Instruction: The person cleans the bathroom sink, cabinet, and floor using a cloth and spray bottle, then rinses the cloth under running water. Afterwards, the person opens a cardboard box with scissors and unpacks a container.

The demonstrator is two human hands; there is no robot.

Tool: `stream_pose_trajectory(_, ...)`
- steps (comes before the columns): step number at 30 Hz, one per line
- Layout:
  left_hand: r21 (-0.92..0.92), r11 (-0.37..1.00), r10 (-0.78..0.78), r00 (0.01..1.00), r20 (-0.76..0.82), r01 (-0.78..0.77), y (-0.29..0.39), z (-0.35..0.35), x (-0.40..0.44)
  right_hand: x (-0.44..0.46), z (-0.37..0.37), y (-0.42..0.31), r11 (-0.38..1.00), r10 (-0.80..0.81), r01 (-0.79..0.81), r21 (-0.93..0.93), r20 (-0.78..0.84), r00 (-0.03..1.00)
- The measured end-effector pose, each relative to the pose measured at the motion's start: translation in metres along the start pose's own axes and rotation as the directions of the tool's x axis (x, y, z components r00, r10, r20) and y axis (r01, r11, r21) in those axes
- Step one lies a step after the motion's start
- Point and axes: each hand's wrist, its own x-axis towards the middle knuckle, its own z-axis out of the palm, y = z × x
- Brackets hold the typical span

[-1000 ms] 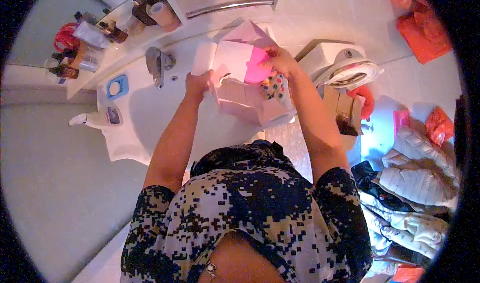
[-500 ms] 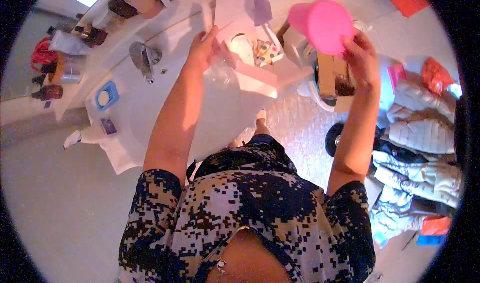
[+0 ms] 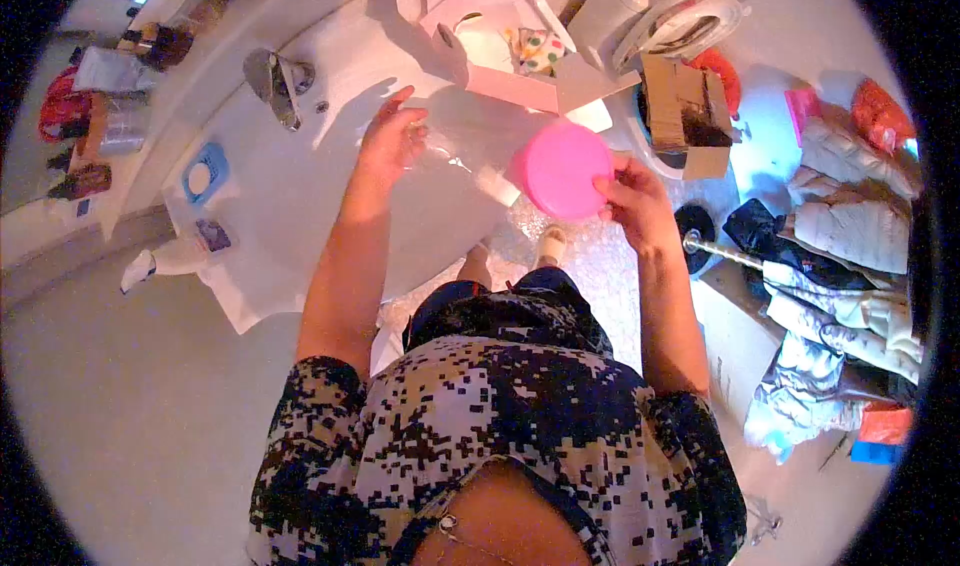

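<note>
My right hand (image 3: pixel 636 201) grips a round pink plastic container (image 3: pixel 570 170) by its edge, thumb on its flat face. The container is tilted, its flat round side towards me, and its inside is hidden. My left hand (image 3: pixel 393 143) is over the white sink (image 3: pixel 345 206), fingers partly curled round a clear plastic wrapper (image 3: pixel 450 156) that is hard to make out against the basin. Beyond both hands stands an open pale pink box (image 3: pixel 510 88), its flaps spread. A piece of cloth or paper with coloured dots (image 3: pixel 538 50) lies inside it.
A metal faucet (image 3: pixel 278 86) and a blue soap dish (image 3: pixel 205 174) are on the sink. Bottles (image 3: pixel 160 43) line the left shelf. An opened cardboard box (image 3: pixel 688 106) rests in front of a white toilet seat (image 3: pixel 690 21). Clothes (image 3: pixel 850 226) hang or lie at right.
My right hand has brought the pink container down and left, away from the cardboard box towards my body. My left hand has drawn back from the pink box with the plastic. The view has shifted.
</note>
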Motion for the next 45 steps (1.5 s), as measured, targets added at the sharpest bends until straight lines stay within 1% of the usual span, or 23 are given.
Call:
stream_pose_trajectory(10, -0.094, 0.975, 0.19, 0.975, -0.112, -0.201, -0.044, 0.021, -0.052, 0.148, 0.041, 0.01, 0.912, -0.305, 0.294, -0.286, 0.007, 0.952)
stream_pose_trajectory(12, -0.088, 0.968, 0.217, 0.962, -0.165, -0.234, -0.052, 0.03, -0.051, 0.127, 0.051, -0.005, 0.935, -0.267, 0.251, -0.25, -0.033, 0.963)
stream_pose_trajectory(14, -0.075, 0.97, 0.208, 0.948, -0.243, -0.232, -0.055, 0.037, -0.056, 0.131, 0.058, 0.023, 0.723, -0.636, 0.527, -0.446, -0.132, 0.76)
stream_pose_trajectory(17, 0.056, 0.939, 0.345, 0.921, -0.179, -0.34, -0.071, 0.056, -0.062, 0.054, 0.042, 0.023, 0.527, -0.815, 0.754, -0.391, 0.017, 0.579)
stream_pose_trajectory(19, -0.034, 0.949, 0.309, 0.945, -0.109, -0.315, -0.077, 0.081, -0.087, 0.025, 0.025, 0.054, 0.487, -0.774, 0.781, -0.39, 0.22, 0.593)
stream_pose_trajectory(21, 0.069, 0.97, 0.241, 0.95, -0.197, -0.232, -0.104, 0.132, -0.106, -0.01, 0.011, 0.091, 0.621, -0.661, 0.745, -0.245, 0.347, 0.665)
stream_pose_trajectory(22, 0.12, 0.975, 0.212, 0.946, -0.244, -0.188, -0.119, 0.152, -0.111, -0.026, 0.005, 0.106, 0.708, -0.62, 0.69, -0.152, 0.333, 0.71)
stream_pose_trajectory(23, 0.046, 0.992, 0.125, 0.982, -0.142, -0.12, -0.138, 0.157, -0.105, -0.033, -0.004, 0.119, 0.779, -0.577, 0.625, -0.055, 0.327, 0.748)
stream_pose_trajectory(25, -0.087, 0.996, -0.031, 0.997, 0.073, 0.038, -0.18, 0.155, -0.091, -0.038, -0.028, 0.139, 0.805, -0.502, 0.559, -0.199, 0.276, 0.82)
stream_pose_trajectory(26, -0.04, 0.992, -0.116, 0.99, 0.079, 0.119, -0.196, 0.159, -0.088, -0.038, -0.043, 0.149, 0.811, -0.465, 0.521, -0.268, 0.246, 0.85)
stream_pose_trajectory(28, 0.053, 0.957, -0.287, 0.955, 0.069, 0.284, -0.226, 0.168, -0.085, -0.031, -0.079, 0.178, 0.94, -0.244, 0.28, -0.194, 0.187, 0.951)
stream_pose_trajectory(29, 0.373, 0.925, -0.125, 0.984, 0.126, 0.069, -0.25, 0.165, -0.084, -0.029, -0.093, 0.193, 0.977, -0.127, 0.153, -0.151, 0.17, 0.977)
stream_pose_trajectory(30, 0.636, 0.755, 0.009, 0.972, 0.233, -0.16, -0.277, 0.157, -0.085, -0.029, -0.101, 0.211, 0.979, -0.105, 0.119, -0.165, 0.091, 0.99)
stream_pose_trajectory(31, 0.797, 0.474, 0.092, 0.921, 0.378, -0.374, -0.287, 0.163, -0.087, -0.031, -0.106, 0.225, 0.981, -0.084, 0.084, -0.177, 0.01, 0.996)
stream_pose_trajectory(32, 0.796, 0.296, 0.132, 0.847, 0.514, -0.529, -0.292, 0.169, -0.087, -0.03, -0.112, 0.238, 0.98, -0.07, 0.055, -0.19, -0.075, 0.995)
stream_pose_trajectory(34, 0.846, 0.176, 0.146, 0.863, 0.484, -0.504, -0.301, 0.178, -0.087, -0.029, -0.122, 0.236, 0.989, -0.124, 0.108, -0.099, -0.177, 0.976)
stream_pose_trajectory(35, 0.869, 0.113, 0.153, 0.872, 0.465, -0.483, -0.306, 0.18, -0.087, -0.03, -0.127, 0.237, 0.99, -0.143, 0.134, -0.051, -0.226, 0.964)
stream_pose_trajectory(36, 0.825, 0.541, -0.097, 0.963, 0.253, -0.162, -0.312, 0.176, -0.088, -0.032, -0.132, 0.248, 0.996, 0.062, -0.052, 0.07, -0.143, 0.988)
stream_pose_trajectory(37, 0.585, 0.765, -0.419, 0.898, 0.136, 0.269, -0.319, 0.167, -0.09, -0.034, -0.137, 0.237, 0.997, -0.009, 0.001, -0.071, -0.107, 0.994)
stream_pose_trajectory(38, 0.22, 0.695, -0.717, 0.68, 0.154, 0.684, -0.331, 0.162, -0.094, -0.039, -0.143, 0.224, 0.975, -0.06, 0.042, -0.219, -0.077, 0.995)
stream_pose_trajectory(41, -0.214, 0.558, -0.728, 0.596, 0.338, 0.802, -0.331, 0.188, -0.123, -0.052, -0.148, 0.225, 0.849, -0.175, 0.134, -0.51, -0.032, 0.984)
stream_pose_trajectory(42, -0.196, 0.611, -0.684, 0.636, 0.356, 0.767, -0.341, 0.189, -0.121, -0.056, -0.152, 0.231, 0.82, -0.202, 0.145, -0.554, -0.043, 0.979)
stream_pose_trajectory(45, 0.118, 0.692, -0.722, 0.685, 0.101, 0.712, -0.36, 0.184, -0.113, -0.067, -0.159, 0.256, 0.761, -0.269, 0.139, -0.634, -0.113, 0.957)
